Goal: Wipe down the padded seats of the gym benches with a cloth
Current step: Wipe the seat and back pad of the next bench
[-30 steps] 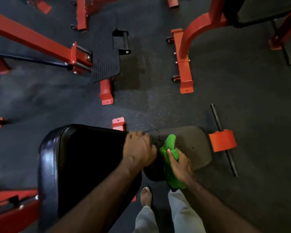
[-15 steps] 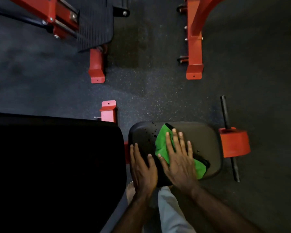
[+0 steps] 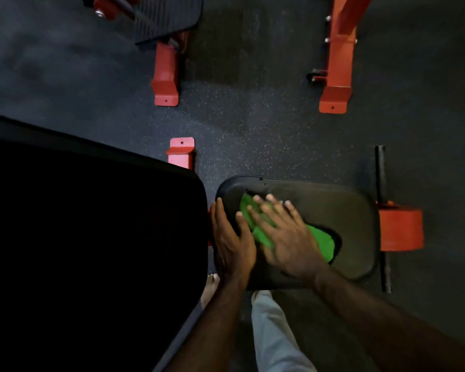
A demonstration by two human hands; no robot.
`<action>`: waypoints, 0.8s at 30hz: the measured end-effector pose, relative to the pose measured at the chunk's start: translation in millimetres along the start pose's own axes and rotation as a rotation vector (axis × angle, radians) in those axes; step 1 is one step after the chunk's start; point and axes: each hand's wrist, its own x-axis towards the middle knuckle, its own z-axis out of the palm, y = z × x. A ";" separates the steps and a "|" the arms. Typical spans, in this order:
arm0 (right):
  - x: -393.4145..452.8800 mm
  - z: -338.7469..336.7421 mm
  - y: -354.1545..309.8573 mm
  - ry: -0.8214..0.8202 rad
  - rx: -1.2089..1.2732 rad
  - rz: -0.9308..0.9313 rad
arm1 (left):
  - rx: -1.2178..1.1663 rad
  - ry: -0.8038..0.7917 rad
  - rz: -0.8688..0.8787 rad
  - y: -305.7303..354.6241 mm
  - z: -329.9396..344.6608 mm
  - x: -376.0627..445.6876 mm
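A dark padded seat of a gym bench lies low in front of me. A green cloth is spread on its left half. My right hand presses flat on the cloth, fingers straight and blurred by motion. My left hand rests flat on the seat's left edge, fingers extended, just left of the cloth. A large black padded backrest fills the left of the view, right beside the seat.
A red bracket with a black crossbar sits at the seat's right end. Red frame feet and a black footplate stand on the dark rubber floor beyond. My bare foot and trouser leg are below the seat.
My left hand came off the backrest onto the seat's edge. My right hand went from gripping the bunched cloth to pressing it flat, and the cloth has slid slightly left across the seat.
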 end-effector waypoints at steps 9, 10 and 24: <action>34.7 -4.8 9.5 0.007 -0.017 -0.233 | -0.148 0.003 -0.110 -3.8 -7.8 2.6; 40.9 -5.4 18.8 0.037 -0.022 -0.145 | -0.140 -0.009 -0.123 -5.0 -6.3 4.3; 87.1 -2.5 -16.8 0.227 0.186 0.426 | -0.239 -0.038 -0.242 4.7 -7.7 10.1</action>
